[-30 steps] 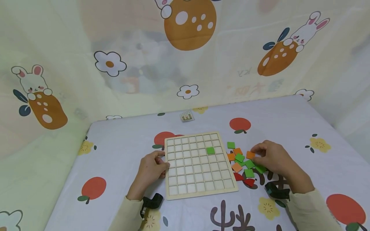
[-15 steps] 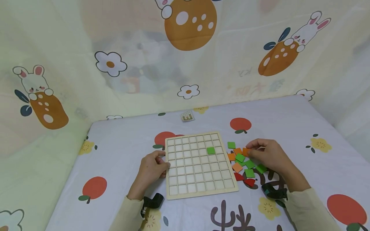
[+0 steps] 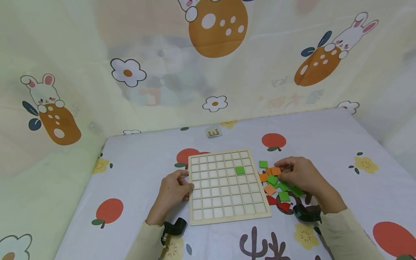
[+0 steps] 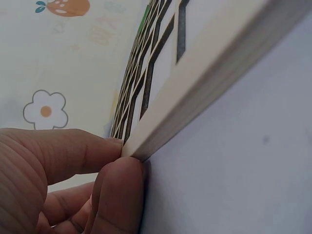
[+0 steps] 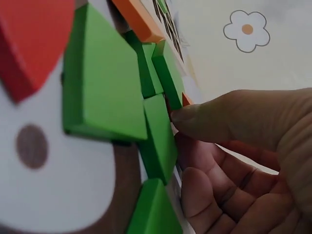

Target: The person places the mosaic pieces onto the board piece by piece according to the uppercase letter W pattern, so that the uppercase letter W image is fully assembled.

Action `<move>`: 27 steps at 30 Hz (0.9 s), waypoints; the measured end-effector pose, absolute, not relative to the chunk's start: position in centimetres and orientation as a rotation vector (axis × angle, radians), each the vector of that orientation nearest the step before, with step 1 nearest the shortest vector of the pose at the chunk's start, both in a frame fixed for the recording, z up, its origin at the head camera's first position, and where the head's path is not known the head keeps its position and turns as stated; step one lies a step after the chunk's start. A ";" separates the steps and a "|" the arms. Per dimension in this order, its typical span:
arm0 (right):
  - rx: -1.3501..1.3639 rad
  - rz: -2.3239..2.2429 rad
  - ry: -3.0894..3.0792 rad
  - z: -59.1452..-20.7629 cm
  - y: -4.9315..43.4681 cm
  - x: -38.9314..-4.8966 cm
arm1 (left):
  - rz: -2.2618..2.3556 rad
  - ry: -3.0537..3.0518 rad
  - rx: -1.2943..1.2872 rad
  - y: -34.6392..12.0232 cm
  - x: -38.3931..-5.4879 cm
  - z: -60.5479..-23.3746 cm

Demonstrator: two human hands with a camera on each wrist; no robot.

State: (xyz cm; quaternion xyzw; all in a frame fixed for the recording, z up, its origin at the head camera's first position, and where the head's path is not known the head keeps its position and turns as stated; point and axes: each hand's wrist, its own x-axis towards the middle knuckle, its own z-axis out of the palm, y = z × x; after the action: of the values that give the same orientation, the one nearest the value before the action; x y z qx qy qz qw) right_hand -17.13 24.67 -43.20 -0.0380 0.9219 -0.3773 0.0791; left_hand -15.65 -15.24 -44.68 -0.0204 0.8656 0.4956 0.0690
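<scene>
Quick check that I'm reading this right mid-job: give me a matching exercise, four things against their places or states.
1. left hand
2. right hand
3. board
4. small card

A. touching an orange tile
B. beyond the board, away from both hands
C. bears a single green tile
D. at the board's left edge

Pairs: 1-D, 2-A, 3-C, 4-B

Head is looking forward-down from farther | left wrist is facing along pale wooden square grid board (image 4: 202,73), very near | right wrist is peering past flat green square tiles (image 5: 109,87), close | head is also showing both
</scene>
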 end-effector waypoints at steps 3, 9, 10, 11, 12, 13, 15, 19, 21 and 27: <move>-0.114 -1.107 2.777 -43.1 24.5 -17.2 | 1.492 2.613 -0.062 -15.2 -15.7 -44.7; -0.139 -1.130 2.811 -42.9 23.7 -17.3 | 1.496 2.608 -0.068 -15.3 -15.7 -44.7; -0.151 -1.139 2.812 -42.8 23.4 -17.3 | 1.496 2.606 -0.069 -15.3 -15.7 -44.7; -0.166 -1.150 2.810 -42.6 23.2 -17.3 | 1.497 2.605 -0.071 -15.3 -15.7 -44.7; -0.181 -1.165 2.805 -42.5 22.8 -17.3 | 1.498 2.605 -0.071 -15.3 -15.7 -44.7; -0.198 -1.176 2.799 -42.4 22.5 -17.3 | 1.498 2.605 -0.073 -15.3 -15.7 -44.7; -0.235 -1.205 2.783 -42.1 21.8 -17.3 | 1.497 2.607 -0.075 -15.3 -15.7 -44.7; -0.262 -1.232 2.737 -41.9 20.3 -17.3 | 1.493 2.608 -0.080 -15.3 -15.7 -44.8; -0.252 -1.243 2.704 -41.9 19.7 -17.3 | 1.494 2.609 -0.076 -15.3 -15.7 -44.9; -0.251 -1.217 2.681 -42.2 18.1 -17.4 | 1.501 2.613 -0.054 -15.3 -15.7 -44.9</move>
State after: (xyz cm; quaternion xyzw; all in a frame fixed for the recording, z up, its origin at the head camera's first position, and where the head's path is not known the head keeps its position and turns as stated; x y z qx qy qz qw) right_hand -17.41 18.07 -42.17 -0.0847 0.9034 -0.4100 0.0933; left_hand -15.72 -15.26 -44.92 -0.0178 0.8653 0.4969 0.0637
